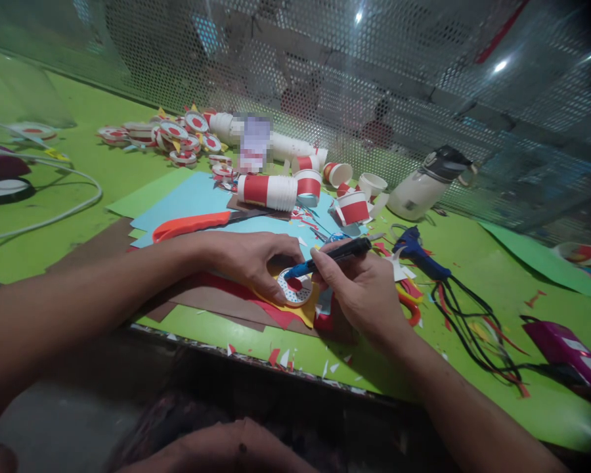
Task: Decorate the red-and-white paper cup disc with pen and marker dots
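Note:
My left hand [256, 259] is closed on a small round paper disc [305, 295], its thumb and fingers at the left and upper edges. The disc has a white ring with blue dots around a red centre, and yellow paper [303, 316] shows beneath it. My right hand [367, 286] grips a marker pen [337, 254] with a blue front and a black rear. The pen's tip points down at the upper left of the ring; whether it touches is too small to tell. Under both hands lie brown, red and blue paper sheets [192, 197].
Orange-handled scissors [192, 225] lie left of the paper cups [268, 192]. A pile of finished-looking red and white discs [175, 131] stands at the back. Right are a blue glue gun [423, 253] with black cord, a bottle [428, 184] and a purple device [569, 351]. Paper scraps litter the green table's front edge [295, 351].

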A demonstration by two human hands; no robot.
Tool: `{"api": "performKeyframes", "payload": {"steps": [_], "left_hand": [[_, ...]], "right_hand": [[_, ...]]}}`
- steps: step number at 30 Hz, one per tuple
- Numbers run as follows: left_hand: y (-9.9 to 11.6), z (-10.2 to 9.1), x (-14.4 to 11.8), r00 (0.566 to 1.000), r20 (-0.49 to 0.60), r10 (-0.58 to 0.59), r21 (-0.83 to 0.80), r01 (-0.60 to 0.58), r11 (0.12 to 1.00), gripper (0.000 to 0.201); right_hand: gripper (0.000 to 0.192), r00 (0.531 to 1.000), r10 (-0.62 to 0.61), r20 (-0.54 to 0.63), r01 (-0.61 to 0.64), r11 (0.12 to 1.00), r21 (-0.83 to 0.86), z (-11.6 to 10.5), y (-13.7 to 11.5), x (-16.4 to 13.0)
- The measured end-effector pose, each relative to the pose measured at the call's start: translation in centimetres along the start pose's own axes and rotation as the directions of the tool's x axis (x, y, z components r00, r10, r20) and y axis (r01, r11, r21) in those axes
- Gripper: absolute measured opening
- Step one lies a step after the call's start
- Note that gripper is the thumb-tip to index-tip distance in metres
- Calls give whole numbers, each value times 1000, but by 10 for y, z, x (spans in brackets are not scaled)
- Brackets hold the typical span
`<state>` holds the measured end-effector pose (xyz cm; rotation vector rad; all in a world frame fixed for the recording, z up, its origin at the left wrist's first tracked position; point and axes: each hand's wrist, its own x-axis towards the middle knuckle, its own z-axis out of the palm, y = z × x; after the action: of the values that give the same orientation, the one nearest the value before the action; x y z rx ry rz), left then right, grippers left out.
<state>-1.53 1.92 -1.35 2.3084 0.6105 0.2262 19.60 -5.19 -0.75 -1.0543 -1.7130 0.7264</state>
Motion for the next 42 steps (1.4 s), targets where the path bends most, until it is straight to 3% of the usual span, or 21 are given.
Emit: {"api": "performKeyframes", "payload": {"steps": [9, 20, 24, 28, 42], "left_hand": [[0, 0, 1, 1000, -1, 15, -3, -15, 1000, 43], [1, 0, 0, 1000, 2, 12, -4, -12, 1000, 43], [3, -1, 0, 999, 3, -32, 5, 32, 999, 44], [6, -2, 0, 997, 1, -74, 30, 74, 997, 47], [5, -2, 0, 1000, 2, -14, 28, 14, 1000, 42]], "right_hand": [[29, 1000, -12, -28, 7, 984, -180, -1, 3, -1], [30, 997, 20, -76, -30, 990, -139, 4, 4, -1], [26, 981, -4, -194, -8, 998, -57, 1, -7, -1], [28, 958, -45, -283, 19, 995, -94, -3, -13, 0], [21, 985, -88, -146, 63, 984, -164, 3, 2, -3]]}}
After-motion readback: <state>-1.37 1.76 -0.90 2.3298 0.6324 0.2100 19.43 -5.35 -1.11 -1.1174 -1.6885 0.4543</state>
